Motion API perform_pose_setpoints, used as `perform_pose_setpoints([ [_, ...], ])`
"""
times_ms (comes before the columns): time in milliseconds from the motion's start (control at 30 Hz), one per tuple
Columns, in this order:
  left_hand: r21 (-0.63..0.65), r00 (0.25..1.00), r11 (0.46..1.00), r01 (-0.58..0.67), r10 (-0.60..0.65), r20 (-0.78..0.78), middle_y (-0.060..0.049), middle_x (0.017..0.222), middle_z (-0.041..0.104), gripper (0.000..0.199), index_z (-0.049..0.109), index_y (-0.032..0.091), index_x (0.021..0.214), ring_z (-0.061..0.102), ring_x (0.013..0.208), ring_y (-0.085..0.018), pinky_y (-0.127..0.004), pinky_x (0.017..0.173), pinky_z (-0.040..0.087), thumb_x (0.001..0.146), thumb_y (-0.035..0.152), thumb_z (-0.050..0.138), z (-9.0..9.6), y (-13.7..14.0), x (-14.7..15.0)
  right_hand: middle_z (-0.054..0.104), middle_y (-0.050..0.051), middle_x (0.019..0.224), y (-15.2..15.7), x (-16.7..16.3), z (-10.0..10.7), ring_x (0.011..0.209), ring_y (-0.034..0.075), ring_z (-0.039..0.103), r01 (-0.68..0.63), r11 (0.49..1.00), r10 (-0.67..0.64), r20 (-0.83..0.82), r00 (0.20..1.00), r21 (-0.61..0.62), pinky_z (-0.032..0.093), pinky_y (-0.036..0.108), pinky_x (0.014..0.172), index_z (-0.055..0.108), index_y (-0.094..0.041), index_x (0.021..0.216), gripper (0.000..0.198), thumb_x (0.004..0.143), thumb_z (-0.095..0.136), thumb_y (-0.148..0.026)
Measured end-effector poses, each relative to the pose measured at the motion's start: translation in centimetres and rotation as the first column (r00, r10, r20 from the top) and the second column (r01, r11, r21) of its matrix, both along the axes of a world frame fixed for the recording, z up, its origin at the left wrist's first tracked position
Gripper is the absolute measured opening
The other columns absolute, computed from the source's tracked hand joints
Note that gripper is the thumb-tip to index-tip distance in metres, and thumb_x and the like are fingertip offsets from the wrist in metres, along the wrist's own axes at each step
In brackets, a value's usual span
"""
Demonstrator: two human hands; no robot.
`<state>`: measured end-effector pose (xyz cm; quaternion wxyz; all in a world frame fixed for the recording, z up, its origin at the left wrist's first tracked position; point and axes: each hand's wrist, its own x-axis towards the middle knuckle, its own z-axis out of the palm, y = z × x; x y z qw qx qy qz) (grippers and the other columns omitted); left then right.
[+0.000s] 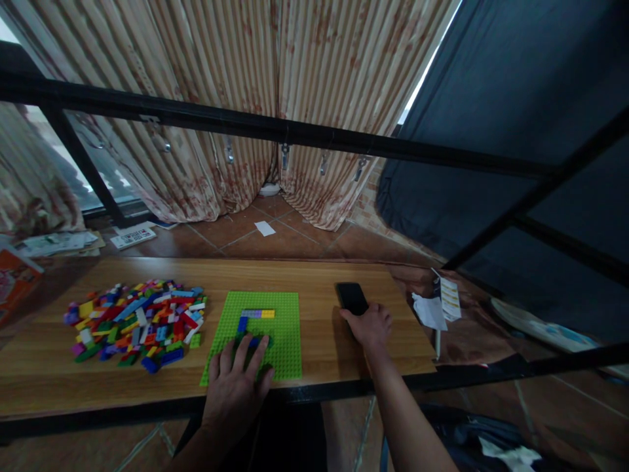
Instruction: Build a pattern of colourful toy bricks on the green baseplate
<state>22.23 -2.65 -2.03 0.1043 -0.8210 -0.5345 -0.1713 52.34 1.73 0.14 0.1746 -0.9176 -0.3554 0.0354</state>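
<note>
My left hand (236, 380) lies palm down over the lower left of a green baseplate (287, 328), its fingers stretched and a little apart. On the plate runs a row of grey, purple and yellow bricks (258, 314). A blue brick (242, 324) joins its left end and leads down toward my fingertips. More blue bricks there are partly covered by my fingers. To the right, my right hand (371, 324) grips the near end of a black smartphone (351, 297), thumb on its left side and fingers on its right. The phone's near end is hidden under the hand.
A large heap of mixed toy bricks (142, 321) spreads over the left of the wooden table (319, 275). An orange box (14, 278) stands at the far left. A black metal rail (319, 134) crosses beyond the table, before striped curtains (221, 65). Papers (430, 311) lie off the right end.
</note>
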Motion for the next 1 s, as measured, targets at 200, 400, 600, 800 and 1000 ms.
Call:
perform_pose_setpoints([
  [200, -0.004, 1.0, 1.0, 0.017, -0.017, 0.024, -0.013, 0.131, 0.058, 0.047, 0.058, 0.026, 0.132, 0.049, 0.117, -0.039, -0.057, 0.095, 0.04, 0.087, 0.035, 0.054, 0.2, 0.0, 0.0, 0.046, 0.031, 0.134, -0.1, 0.2, 0.1, 0.125, 0.046, 0.04, -0.025, 0.999, 0.028, -0.071, 0.997, 0.034, 0.035, 0.054, 0.097, 0.049, -0.002, 0.13, 0.099, 0.059, 0.066, -0.07],
  [400, -0.008, 1.0, 1.0, 0.007, -0.007, 0.012, -0.011, 0.132, 0.057, 0.046, 0.058, 0.026, 0.132, 0.049, 0.117, -0.038, -0.056, 0.095, 0.04, 0.087, 0.035, 0.053, 0.3, 0.0, 0.0, 0.062, 0.019, 0.116, -2.5, 3.4, 0.3, 0.113, 0.035, 0.054, -0.328, 0.87, 0.367, -0.04, 0.929, 0.368, 0.04, 0.051, 0.096, 0.065, -0.015, 0.113, 0.064, 0.078, 0.052, -0.066],
  [600, -0.022, 1.0, 1.0, -0.009, 0.009, 0.003, -0.011, 0.132, 0.057, 0.047, 0.056, 0.027, 0.134, 0.046, 0.12, -0.039, -0.057, 0.096, 0.038, 0.087, 0.036, 0.052, 0.2, -0.1, 0.2, 0.054, 0.013, 0.129, -6.3, 6.1, -0.5, 0.121, 0.031, 0.045, -0.576, 0.731, 0.566, 0.147, 0.811, 0.365, 0.038, 0.05, 0.101, 0.075, -0.023, 0.09, 0.046, 0.089, 0.044, -0.057],
  [800, -0.024, 1.0, 1.0, -0.006, 0.007, 0.029, -0.011, 0.132, 0.056, 0.048, 0.056, 0.028, 0.134, 0.046, 0.12, -0.038, -0.057, 0.098, 0.038, 0.087, 0.036, 0.052, 0.1, -0.1, 0.0, 0.046, 0.011, 0.14, -3.4, 5.4, -1.1, 0.128, 0.028, 0.04, -0.575, 0.75, 0.559, 0.152, 0.815, 0.327, 0.034, 0.049, 0.106, 0.07, -0.022, 0.112, 0.052, 0.094, 0.032, -0.052],
  [1000, -0.006, 0.999, 1.0, 0.014, -0.014, 0.035, -0.012, 0.132, 0.057, 0.048, 0.056, 0.027, 0.134, 0.046, 0.119, -0.039, -0.057, 0.096, 0.038, 0.087, 0.038, 0.053, -0.1, 0.0, -0.1, 0.051, 0.014, 0.139, -1.9, 6.4, -1.5, 0.135, 0.025, 0.037, -0.378, 0.784, 0.43, 0.009, 0.903, 0.493, 0.032, 0.047, 0.109, 0.056, -0.015, 0.13, 0.063, 0.094, 0.024, -0.056],
])
